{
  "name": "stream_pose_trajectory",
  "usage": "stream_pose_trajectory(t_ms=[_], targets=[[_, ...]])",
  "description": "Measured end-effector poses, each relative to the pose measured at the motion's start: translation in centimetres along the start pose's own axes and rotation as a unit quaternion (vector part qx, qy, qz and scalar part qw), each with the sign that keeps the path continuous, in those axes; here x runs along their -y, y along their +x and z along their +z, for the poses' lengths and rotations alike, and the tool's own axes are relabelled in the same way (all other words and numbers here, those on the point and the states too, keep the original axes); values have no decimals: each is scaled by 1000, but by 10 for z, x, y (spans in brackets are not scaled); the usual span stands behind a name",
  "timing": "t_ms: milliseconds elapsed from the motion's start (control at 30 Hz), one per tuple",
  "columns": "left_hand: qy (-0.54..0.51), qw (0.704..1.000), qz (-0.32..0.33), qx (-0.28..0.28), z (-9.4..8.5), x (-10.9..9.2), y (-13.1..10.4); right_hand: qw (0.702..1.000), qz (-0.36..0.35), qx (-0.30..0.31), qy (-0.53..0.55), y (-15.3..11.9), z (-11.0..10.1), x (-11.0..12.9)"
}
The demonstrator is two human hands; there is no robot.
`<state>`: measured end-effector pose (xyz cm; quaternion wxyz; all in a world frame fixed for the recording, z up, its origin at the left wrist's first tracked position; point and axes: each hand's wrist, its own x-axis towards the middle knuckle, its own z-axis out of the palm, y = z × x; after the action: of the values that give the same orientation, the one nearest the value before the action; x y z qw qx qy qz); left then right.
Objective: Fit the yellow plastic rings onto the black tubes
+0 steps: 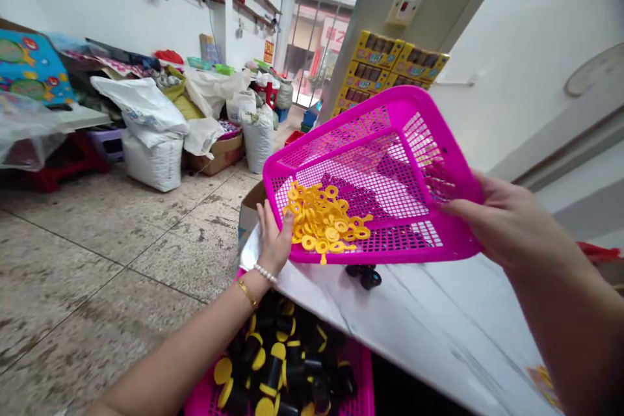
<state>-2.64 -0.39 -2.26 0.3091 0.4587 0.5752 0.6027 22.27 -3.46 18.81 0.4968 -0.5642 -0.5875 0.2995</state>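
Observation:
A pink mesh basket (439, 234) is tilted above the white marbled table (419, 318), with yellow ring-shaped pieces (324, 218) heaped in its lower left corner. My right hand (507, 227) grips the basket's right rim, thumb on the inner side. At the left end, my left hand (275, 237) presses against the rim beside the yellow pieces, its thumb over the edge. Black round pieces (370, 278) lie on the table under the basket. Below my left forearm, another pink basket (364, 377) holds several black cylinders with yellow ends (273, 370).
A cardboard box (247, 214) stands by the table's left end. White sacks (153, 156) and a table with a red base (68, 166) are at the left. Yellow boxes (375, 52) are stacked behind the raised basket, beside a pillar. Tiled floor (121, 253) spreads at left.

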Motion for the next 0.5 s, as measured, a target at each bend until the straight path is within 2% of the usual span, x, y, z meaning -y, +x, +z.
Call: stream_pose_trajectory(t_ms=[133,233,333,400,467,500], targets=[[10,1000,-10,-2,22,0,8,986,-90,-72,-118,-26,8,-4],[16,1000,12,-16,33,3,14,934,-148,-176,-273,-63,33,-20],[26,999,22,-31,38,8,20,895,-197,-257,-307,-105,65,-60],[32,998,26,-46,39,11,23,871,-249,-279,-319,-130,84,-97],[34,996,32,-71,40,12,28,865,-280,-278,-310,-150,98,-133],[36,995,33,-84,40,12,31,877,-284,-256,-291,-157,103,-149]])
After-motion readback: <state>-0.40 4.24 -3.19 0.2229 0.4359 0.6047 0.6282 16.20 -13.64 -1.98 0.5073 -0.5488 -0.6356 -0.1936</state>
